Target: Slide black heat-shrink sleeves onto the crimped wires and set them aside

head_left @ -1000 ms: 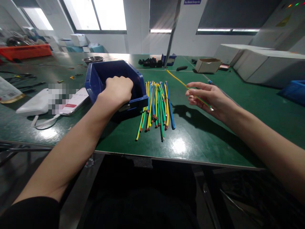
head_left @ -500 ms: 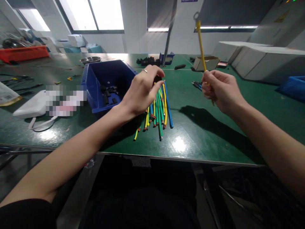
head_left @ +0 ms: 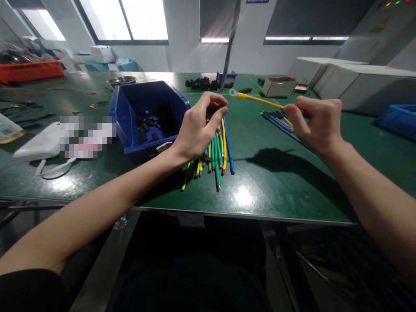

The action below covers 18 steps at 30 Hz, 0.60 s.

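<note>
Head view: no writing can be read, and the blue sign at the top edge is too small to make out. At centre, the left hand has its grip pinched on a short black tube piece, above green, yellow and blue cut wires lying on the green surface. Right of centre, the right hand has its grip clamped on a thin yellow insulated wire, held off the surface. Its silver ring terminal points left, near the tube. A blue plastic bin stands left of centre.
</note>
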Motion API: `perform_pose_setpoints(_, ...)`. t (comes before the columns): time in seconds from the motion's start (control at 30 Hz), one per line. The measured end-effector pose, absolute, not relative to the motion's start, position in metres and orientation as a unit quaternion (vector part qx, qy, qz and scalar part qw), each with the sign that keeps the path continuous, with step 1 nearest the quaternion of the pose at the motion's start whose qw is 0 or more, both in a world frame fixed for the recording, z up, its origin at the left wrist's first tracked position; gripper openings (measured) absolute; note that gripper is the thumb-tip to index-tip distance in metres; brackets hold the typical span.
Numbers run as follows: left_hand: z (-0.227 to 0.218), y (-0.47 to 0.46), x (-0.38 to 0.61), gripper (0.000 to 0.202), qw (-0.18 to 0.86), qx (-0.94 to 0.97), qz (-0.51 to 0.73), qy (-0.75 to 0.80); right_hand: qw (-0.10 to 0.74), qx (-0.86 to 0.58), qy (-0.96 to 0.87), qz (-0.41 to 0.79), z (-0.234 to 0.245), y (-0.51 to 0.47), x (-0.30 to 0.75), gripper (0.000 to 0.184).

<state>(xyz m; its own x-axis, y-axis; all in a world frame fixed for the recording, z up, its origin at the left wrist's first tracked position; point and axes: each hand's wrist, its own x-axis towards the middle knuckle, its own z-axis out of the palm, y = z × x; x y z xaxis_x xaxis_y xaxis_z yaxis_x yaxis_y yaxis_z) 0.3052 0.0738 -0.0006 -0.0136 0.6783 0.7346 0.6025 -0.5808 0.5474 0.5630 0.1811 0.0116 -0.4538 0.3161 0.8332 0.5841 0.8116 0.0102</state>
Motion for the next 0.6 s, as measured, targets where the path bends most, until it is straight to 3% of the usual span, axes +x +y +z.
perform_pose_setpoints(0.6, -0.004, 0.071, 0.309, 0.021, 0.084, 0.691, 0.555, 0.455, 0.410, -0.290, -0.847, -0.177, 0.007, 0.193, 0.564, 0.042)
